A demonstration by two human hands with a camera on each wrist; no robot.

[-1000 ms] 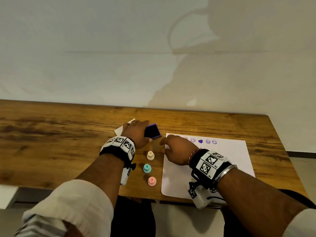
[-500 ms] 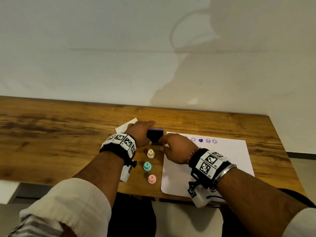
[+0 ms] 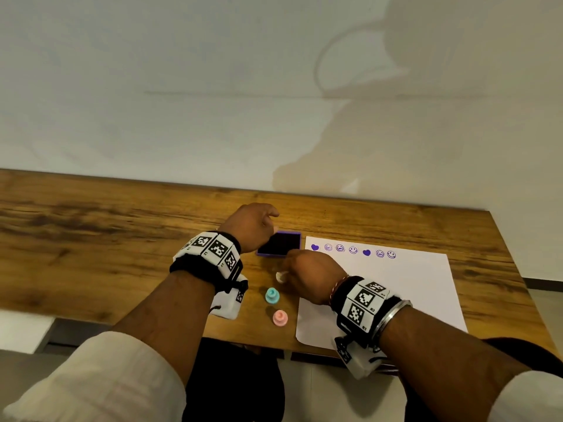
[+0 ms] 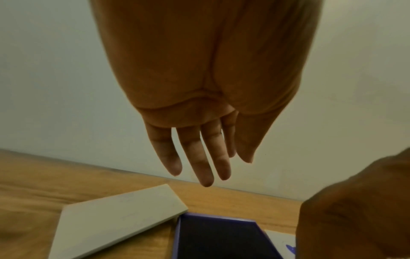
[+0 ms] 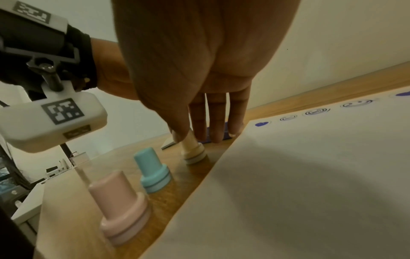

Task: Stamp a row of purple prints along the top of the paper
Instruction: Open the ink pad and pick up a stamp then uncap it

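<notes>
The open purple ink pad [image 3: 278,243] [image 4: 221,236] lies flat on the table, just left of the white paper [image 3: 396,293] [image 5: 310,175]. A row of purple heart and smiley prints [image 3: 353,249] [image 5: 355,104] runs along the paper's top edge. My left hand [image 3: 253,226] [image 4: 206,168] hovers over the pad's far left corner with straight fingers and holds nothing. Below the pad, my right hand [image 3: 304,274] [image 5: 199,133] reaches down and pinches the handle of the cream stamp [image 3: 280,276] [image 5: 193,150], which stands on the table.
A teal stamp [image 3: 272,295] [image 5: 153,173] and a pink stamp [image 3: 280,317] [image 5: 122,206] stand in a line nearer me on the wooden table [image 3: 91,239]. The pad's white lid [image 4: 115,217] lies left of the pad. A wall runs along the far edge.
The left hand let go of the ink pad, which now lies flat, and lifted off it. The right hand drew back from the pad to the cream stamp.
</notes>
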